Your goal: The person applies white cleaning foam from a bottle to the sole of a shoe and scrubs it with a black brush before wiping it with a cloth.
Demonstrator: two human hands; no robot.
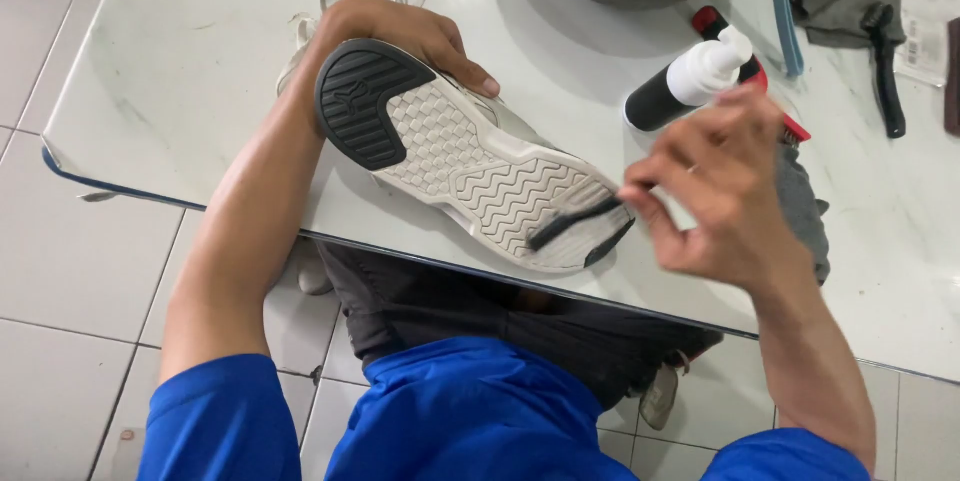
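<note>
My left hand grips the sneaker heel, sole tipped up for access; my right hand pinches a small dark brush against the sole, above the tabletop.

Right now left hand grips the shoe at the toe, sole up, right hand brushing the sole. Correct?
Not quite. The head view shows the left hand gripping the shoe at the heel, not the toe. Sole up, right hand working a dark brush on the sole: correct.

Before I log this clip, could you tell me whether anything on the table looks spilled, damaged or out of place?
Nothing stands out. The left hand holds the shoe sole-up, the right hand works a dark brush at its toe, and the bottle simply lies on its side with no spill visible.
</note>
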